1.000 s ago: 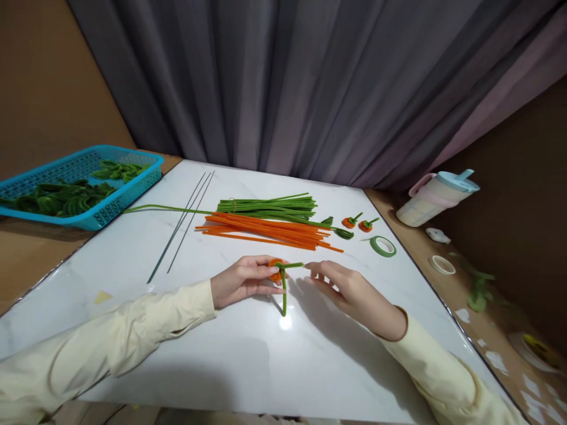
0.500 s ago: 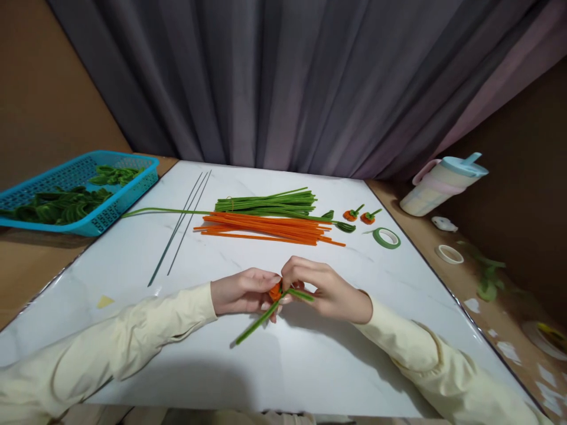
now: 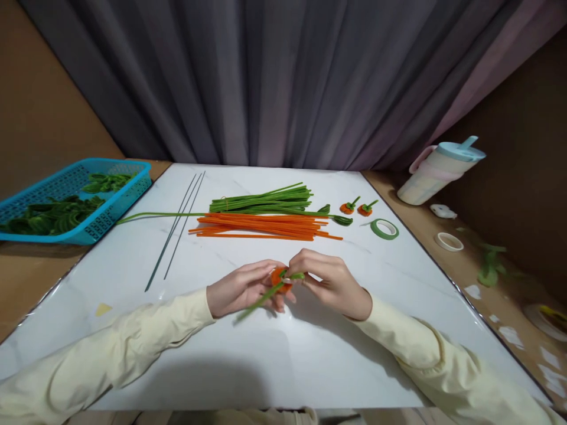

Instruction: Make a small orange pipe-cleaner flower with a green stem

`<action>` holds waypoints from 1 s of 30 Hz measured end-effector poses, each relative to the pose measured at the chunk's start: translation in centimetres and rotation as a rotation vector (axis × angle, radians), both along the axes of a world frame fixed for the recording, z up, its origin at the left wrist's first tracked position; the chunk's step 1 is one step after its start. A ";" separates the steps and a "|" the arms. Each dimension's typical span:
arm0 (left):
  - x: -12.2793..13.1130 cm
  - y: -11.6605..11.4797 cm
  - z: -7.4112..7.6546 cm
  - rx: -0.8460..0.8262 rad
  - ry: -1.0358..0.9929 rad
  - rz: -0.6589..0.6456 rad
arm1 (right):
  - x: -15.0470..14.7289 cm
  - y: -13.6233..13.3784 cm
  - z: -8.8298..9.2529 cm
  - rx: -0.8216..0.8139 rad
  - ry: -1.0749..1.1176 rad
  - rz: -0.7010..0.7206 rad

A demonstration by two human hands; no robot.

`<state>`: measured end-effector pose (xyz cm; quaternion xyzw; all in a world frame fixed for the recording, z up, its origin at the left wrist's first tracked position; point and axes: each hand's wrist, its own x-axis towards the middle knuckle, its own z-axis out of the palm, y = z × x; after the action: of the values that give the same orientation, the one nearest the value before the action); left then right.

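Over the front middle of the table, my left hand [image 3: 248, 286] holds a small orange pipe-cleaner ball [image 3: 278, 276] between thumb and fingers, its lower fingers loosely spread beneath. A green pipe cleaner [image 3: 261, 302] crosses the ball, with one long end pointing down to the left. My right hand [image 3: 325, 277] pinches this green pipe cleaner close against the ball, and a short green end sticks out by its fingers. Beyond the hands lie a bundle of orange pipe cleaners [image 3: 266, 226] and a bundle of green pipe cleaners [image 3: 261, 200].
Two small orange pieces with green tops [image 3: 348, 208] lie at the back right, near a roll of green tape [image 3: 384, 229]. Thin dark wires [image 3: 177, 227] lie at left. A blue basket [image 3: 95, 227] holds green leaf shapes. A tumbler [image 3: 436, 174] stands at right.
The orange ball has turned and shows more of itself. My left fingers have loosened and spread beneath it. The right hand's short green end has swung upward. The view has shifted slightly.
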<state>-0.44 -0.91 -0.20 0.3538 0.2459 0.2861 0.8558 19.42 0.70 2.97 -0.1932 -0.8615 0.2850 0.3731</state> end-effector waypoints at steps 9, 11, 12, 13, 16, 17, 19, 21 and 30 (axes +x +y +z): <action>0.5 -1.5 -0.2 0.415 0.254 0.257 | -0.1 -1.4 -1.2 0.125 0.085 -0.165; 0.5 -1.5 0.1 0.413 0.284 0.306 | -0.2 -1.7 -1.3 0.125 0.095 -0.185; 0.6 -1.5 0.2 0.414 0.298 0.331 | -0.2 -1.8 -1.3 0.123 0.094 -0.189; 0.7 -1.5 0.3 0.417 0.313 0.350 | -0.3 -1.9 -1.4 0.120 0.091 -0.185; 0.8 -1.4 0.5 0.428 0.340 0.348 | -0.3 -2.0 -1.4 0.074 0.075 -0.172; 0.9 -1.4 0.5 0.429 0.342 0.342 | -0.4 -2.0 -1.4 0.050 0.068 -0.179; 0.9 -1.5 0.3 0.434 0.337 0.335 | -0.3 -2.0 -1.4 0.003 0.044 -0.203; 0.9 -1.6 0.1 0.438 0.326 0.327 | -0.3 -2.0 -1.3 -0.027 0.016 -0.219; 1.3 -1.8 0.3 0.382 0.364 0.332 | -0.3 -2.1 -1.3 -0.025 -0.034 -0.221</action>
<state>0.83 -2.75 0.13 0.5085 0.3914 0.3952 0.6573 19.13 -1.45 1.71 -0.2964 -0.8376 0.2493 0.3853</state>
